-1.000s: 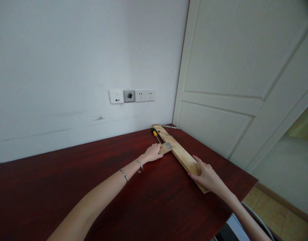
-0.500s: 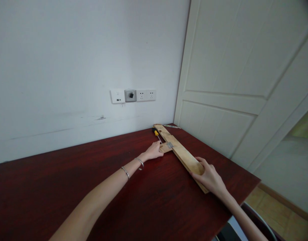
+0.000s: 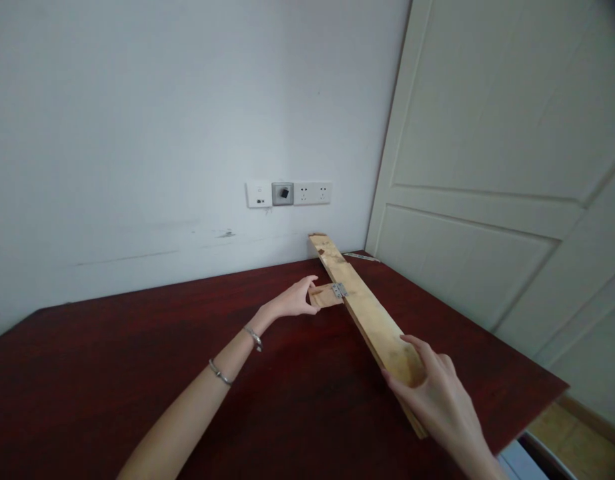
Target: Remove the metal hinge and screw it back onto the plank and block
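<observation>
Two long pale wooden boards (image 3: pixel 367 310) lie overlapping, one on the other, running from the wall toward me. A metal hinge (image 3: pixel 339 291) joins their left side to a short wooden piece (image 3: pixel 324 295). My left hand (image 3: pixel 293 297), with bracelets on the wrist, pinches the free end of that short piece between thumb and fingers. My right hand (image 3: pixel 435 381) wraps across the near part of the boards, thumb on the left edge and fingers on the right. The boards' far end looks raised slightly off the table.
The dark red tabletop (image 3: pixel 267 413) meets a white wall with sockets (image 3: pixel 312 193). A white panelled door (image 3: pixel 467 227) stands along the right side. A thin patterned strip (image 3: pixel 361 256) lies in the far corner. Pale items (image 3: pixel 520 461) show beyond the table's right edge.
The boards have shifted toward me, and their far end looks higher against the wall. Both hands keep their hold. The yellow-and-black screwdriver beside the boards is no longer visible. My view has turned left.
</observation>
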`<state>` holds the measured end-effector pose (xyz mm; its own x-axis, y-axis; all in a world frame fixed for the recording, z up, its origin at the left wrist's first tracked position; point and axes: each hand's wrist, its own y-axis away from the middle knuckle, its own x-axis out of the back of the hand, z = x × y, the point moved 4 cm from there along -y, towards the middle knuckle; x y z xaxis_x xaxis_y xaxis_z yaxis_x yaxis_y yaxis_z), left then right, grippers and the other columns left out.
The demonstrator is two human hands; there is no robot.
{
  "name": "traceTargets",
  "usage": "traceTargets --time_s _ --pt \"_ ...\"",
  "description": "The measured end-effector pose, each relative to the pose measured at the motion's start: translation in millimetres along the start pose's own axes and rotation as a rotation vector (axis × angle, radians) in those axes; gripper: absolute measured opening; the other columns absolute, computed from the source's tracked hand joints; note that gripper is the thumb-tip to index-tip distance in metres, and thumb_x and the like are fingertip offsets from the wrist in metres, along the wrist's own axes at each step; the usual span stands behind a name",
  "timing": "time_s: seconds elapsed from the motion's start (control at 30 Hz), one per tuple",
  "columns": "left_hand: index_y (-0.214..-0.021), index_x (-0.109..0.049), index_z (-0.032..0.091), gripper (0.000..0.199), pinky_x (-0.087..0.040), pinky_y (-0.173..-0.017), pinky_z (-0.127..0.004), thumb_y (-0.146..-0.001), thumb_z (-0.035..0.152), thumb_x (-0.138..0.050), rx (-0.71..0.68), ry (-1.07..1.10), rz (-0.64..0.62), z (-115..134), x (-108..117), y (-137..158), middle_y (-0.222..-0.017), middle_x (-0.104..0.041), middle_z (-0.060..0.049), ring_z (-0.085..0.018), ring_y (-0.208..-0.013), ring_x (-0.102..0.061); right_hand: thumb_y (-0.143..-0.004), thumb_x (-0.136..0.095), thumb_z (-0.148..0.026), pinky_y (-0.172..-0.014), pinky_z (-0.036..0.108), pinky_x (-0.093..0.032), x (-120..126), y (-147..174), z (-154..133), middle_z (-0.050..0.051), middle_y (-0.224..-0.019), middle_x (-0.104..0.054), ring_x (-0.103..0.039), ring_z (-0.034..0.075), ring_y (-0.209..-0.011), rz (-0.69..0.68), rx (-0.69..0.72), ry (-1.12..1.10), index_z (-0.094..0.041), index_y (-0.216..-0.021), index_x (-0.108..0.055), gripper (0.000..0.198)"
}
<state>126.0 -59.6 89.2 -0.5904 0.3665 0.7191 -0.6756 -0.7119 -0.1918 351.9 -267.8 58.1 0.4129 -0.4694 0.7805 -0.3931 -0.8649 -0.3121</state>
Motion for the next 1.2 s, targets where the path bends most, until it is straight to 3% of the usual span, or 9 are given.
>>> traceTargets --time_s 0.13,0.27,0.4,0.57,0.77,0.97,1.2 --pt "-0.148 -0.022 0.008 0.098 -0.043 -0.101 -0.037 -0.067 0.033 -0.071 0.095 -0.134 -0.078 -2 35 43 -0.126 -0.055 -0.014 -0.026 -0.115 -0.055 -0.073 -0.060 -0.052 -0.083 0.041 -0.050 -23 26 -29 0.007 -0.102 -0.062 -0.058 0.030 -0.104 -0.029 -0.008 -0.075 -0.027 -0.126 -0.055 0.058" --pt "-0.152 -0.011 0.004 0.105 -0.038 -0.107 -0.035 -0.067 0.029 -0.068 0.228 -0.282 -0.175 -10 62 85 -0.141 -0.044 -0.019 -0.030 -0.129 -0.045 -0.073 -0.061 -0.050 -0.083 0.042 -0.050 -53 52 -59 0.008 -0.106 -0.063 -0.058 0.030 -0.103 -0.079 -0.020 -0.143 -0.027 -0.127 -0.055 0.059" --pt "-0.151 -0.014 0.002 0.103 -0.028 -0.116 -0.034 -0.067 0.027 -0.069 0.352 -0.337 -0.224 -28 80 122 -0.149 -0.035 -0.020 -0.030 -0.137 -0.037 -0.074 -0.060 -0.047 -0.084 0.044 -0.049 -74 69 -89 0.008 -0.112 -0.065 -0.056 0.032 -0.103 -0.138 0.034 -0.167 -0.026 -0.128 -0.055 0.058" --pt "-0.149 -0.023 0.006 0.098 -0.035 -0.111 -0.030 -0.065 0.026 -0.071 0.427 -0.318 -0.253 -46 90 153 -0.145 -0.043 -0.017 -0.026 -0.130 -0.046 -0.075 -0.059 -0.046 -0.084 0.045 -0.048 -83 82 -117 0.010 -0.112 -0.066 -0.055 0.033 -0.102 -0.217 0.073 -0.153 -0.024 -0.128 -0.054 0.058" --pt "-0.143 -0.034 0.011 0.089 -0.034 -0.111 -0.032 -0.064 0.027 -0.071 0.405 -0.354 -0.277 -51 88 164 -0.145 -0.042 -0.015 -0.027 -0.131 -0.045 -0.077 -0.056 -0.047 -0.083 0.045 -0.048 -83 98 -123 0.012 -0.110 -0.065 -0.057 0.033 -0.101 -0.255 0.052 -0.126 -0.023 -0.128 -0.054 0.056" --pt "-0.134 -0.043 0.013 0.075 -0.043 -0.098 -0.030 -0.064 0.020 -0.069 0.391 -0.244 -0.280 -53 82 162 -0.131 -0.055 -0.011 -0.026 -0.119 -0.054 -0.078 -0.056 -0.047 -0.085 0.044 -0.047 -82 102 -126 0.011 -0.112 -0.065 -0.055 0.034 -0.108 -0.291 0.015 -0.084 -0.024 -0.131 -0.050 0.058" --pt "-0.128 -0.046 0.013 0.069 -0.044 -0.092 -0.026 -0.063 0.022 -0.068 0.400 -0.204 -0.288 -59 83 164 -0.126 -0.058 -0.008 -0.022 -0.112 -0.056 -0.081 -0.056 -0.043 -0.083 0.042 -0.047 -77 103 -137 0.013 -0.112 -0.064 -0.056 0.033 -0.107 -0.316 -0.006 -0.026 -0.023 -0.132 -0.048 0.056"
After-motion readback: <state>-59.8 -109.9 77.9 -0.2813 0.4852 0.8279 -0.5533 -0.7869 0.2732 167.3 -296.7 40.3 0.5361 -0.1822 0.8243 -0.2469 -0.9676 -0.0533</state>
